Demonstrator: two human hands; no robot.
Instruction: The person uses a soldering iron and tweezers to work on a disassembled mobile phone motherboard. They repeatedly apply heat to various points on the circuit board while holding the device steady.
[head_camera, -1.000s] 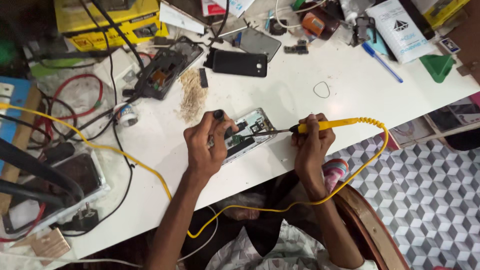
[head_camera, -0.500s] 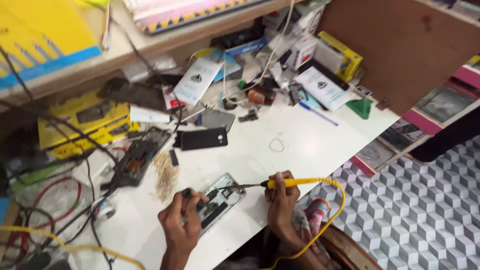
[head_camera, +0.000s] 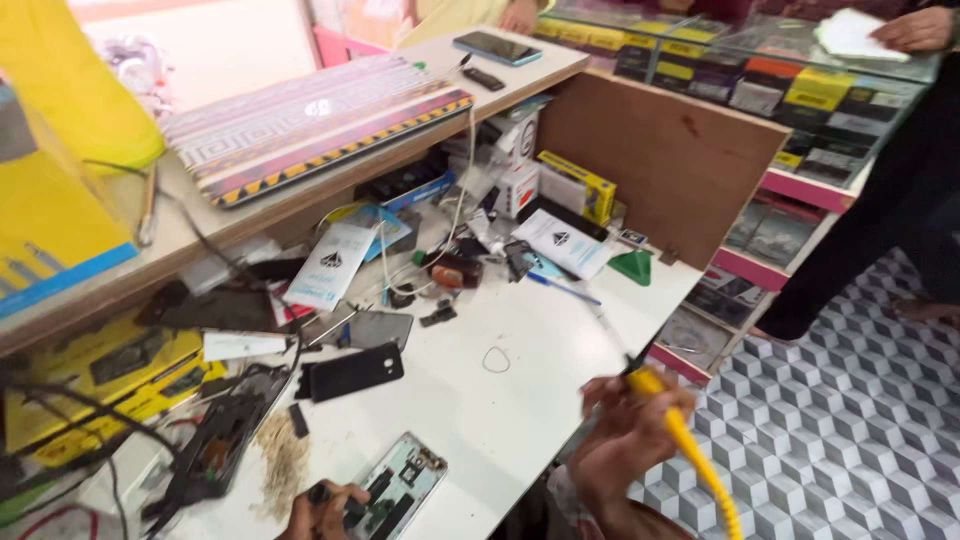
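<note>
Right hand (head_camera: 625, 440) grips yellow soldering iron (head_camera: 655, 390); left hand (head_camera: 325, 510) holds opened phone (head_camera: 400, 485) below white packets (head_camera: 330, 265).

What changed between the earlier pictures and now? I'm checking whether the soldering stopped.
The right hand lifted the yellow soldering iron up and to the right, so its tip left the opened phone. The view also swung up towards the counter. The left hand stays on the phone, the right keeps its grip on the iron, and the black phone lies where it was.
</note>
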